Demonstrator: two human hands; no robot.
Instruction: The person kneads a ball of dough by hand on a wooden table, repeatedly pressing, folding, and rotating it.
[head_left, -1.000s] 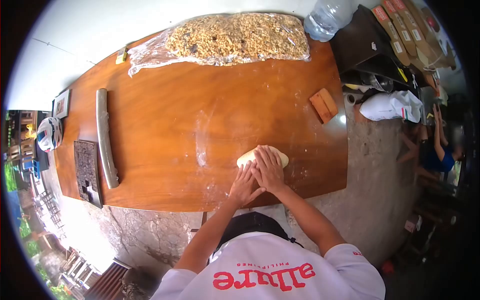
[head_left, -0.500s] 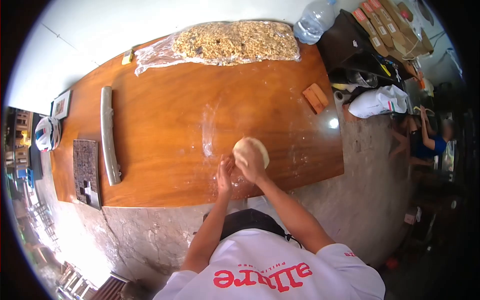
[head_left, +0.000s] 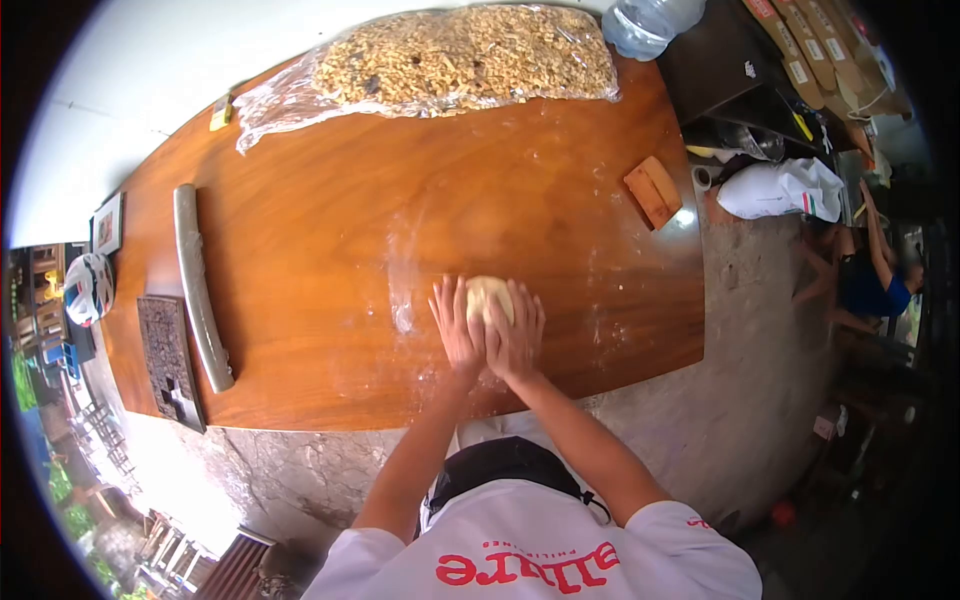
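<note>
A pale, rounded lump of dough [head_left: 489, 296] lies on the brown wooden table [head_left: 300, 260], near its front edge. My left hand [head_left: 459, 328] rests against the dough's left side, fingers spread and pointing away from me. On the right side my right hand [head_left: 515, 330] presses on the dough, its fingers also apart. The two hands touch near the thumbs, and their palms hide the dough's near part. White flour smears [head_left: 402, 285] mark the wood to the left of the hands.
A plastic bag of brown pieces [head_left: 470, 60] lies along the far edge, beside a big clear bottle [head_left: 650, 25]. At left are a long wrapped roll [head_left: 202, 290] and a dark board [head_left: 170, 355]. A wooden block [head_left: 653, 192] sits at right; another person [head_left: 875, 285] is beyond.
My left hand has come from beside the dough onto its left side. The dough looks rounder and less flat. The whole view has shifted slightly.
</note>
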